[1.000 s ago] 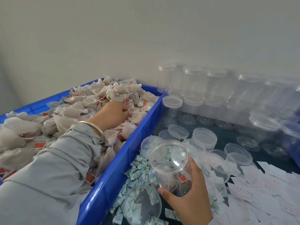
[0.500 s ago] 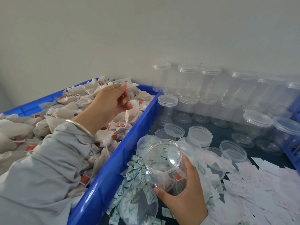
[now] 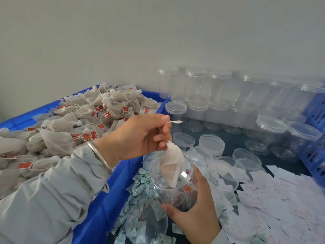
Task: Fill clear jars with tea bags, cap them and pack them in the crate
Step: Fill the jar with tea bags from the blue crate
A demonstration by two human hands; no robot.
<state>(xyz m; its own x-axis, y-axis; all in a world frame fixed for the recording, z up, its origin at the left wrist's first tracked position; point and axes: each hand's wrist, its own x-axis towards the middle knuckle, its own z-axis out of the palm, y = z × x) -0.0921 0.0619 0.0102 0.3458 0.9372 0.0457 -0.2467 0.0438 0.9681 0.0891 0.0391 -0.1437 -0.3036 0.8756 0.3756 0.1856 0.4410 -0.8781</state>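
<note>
My left hand (image 3: 140, 136) pinches the string of a white tea bag (image 3: 171, 166), which dangles into the mouth of an open clear jar (image 3: 174, 184). My right hand (image 3: 197, 213) grips that jar from the right side and tilts it toward me. At least one tea bag with a red tag lies inside it. A blue bin (image 3: 103, 206) on the left is heaped with tea bags (image 3: 73, 124) with red tags.
Several capped empty jars (image 3: 216, 95) stand along the wall. Loose clear lids (image 3: 212, 143) lie on the dark table, one lid (image 3: 146, 224) at the front. Green-white sachets (image 3: 140, 187) and white paper slips (image 3: 281, 199) are scattered about. A blue crate (image 3: 314, 138) stands at the right edge.
My left hand has lifted a tea bag out of the bin by its string and swung it right, over the jar. My right hand has kept its hold on the jar.
</note>
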